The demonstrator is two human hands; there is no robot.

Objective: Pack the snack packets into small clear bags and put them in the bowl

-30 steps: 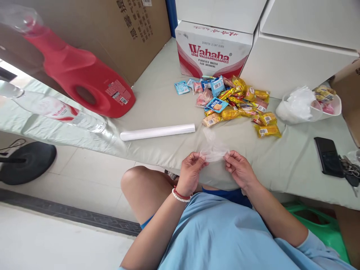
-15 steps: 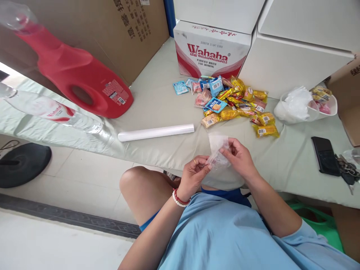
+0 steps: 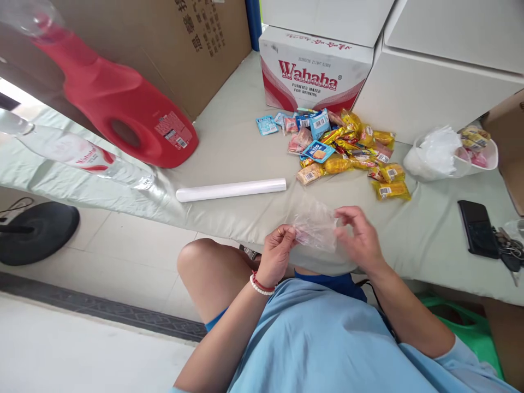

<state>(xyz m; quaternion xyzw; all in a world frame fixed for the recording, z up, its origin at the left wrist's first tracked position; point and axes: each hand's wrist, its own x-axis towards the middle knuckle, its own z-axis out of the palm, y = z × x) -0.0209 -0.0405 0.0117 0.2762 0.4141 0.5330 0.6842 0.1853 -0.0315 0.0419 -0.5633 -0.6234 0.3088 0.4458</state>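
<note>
Light: bright, even daylight, strongest at the upper left edge
Shadows: soft and faint under the snack packets [image 3: 347, 150] and white roll [image 3: 231, 190]
Glare: washed-out white boxes [image 3: 434, 82]
Distortion: wide-angle stretch bends the red jug [image 3: 118, 109] and water bottle [image 3: 82, 155]
Focus: mostly sharp; slight blur on the right hand [image 3: 360, 237]

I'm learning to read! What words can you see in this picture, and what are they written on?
"Wahaha" and "PURIFIED WATER FOR DRINKING": on the red and white carton.
"Wahaha": on the water bottle label, faint.
Brown cardboard box: printed characters, too skewed to read.
Red jug label, snack packets: print and barcodes too small to read.
</note>
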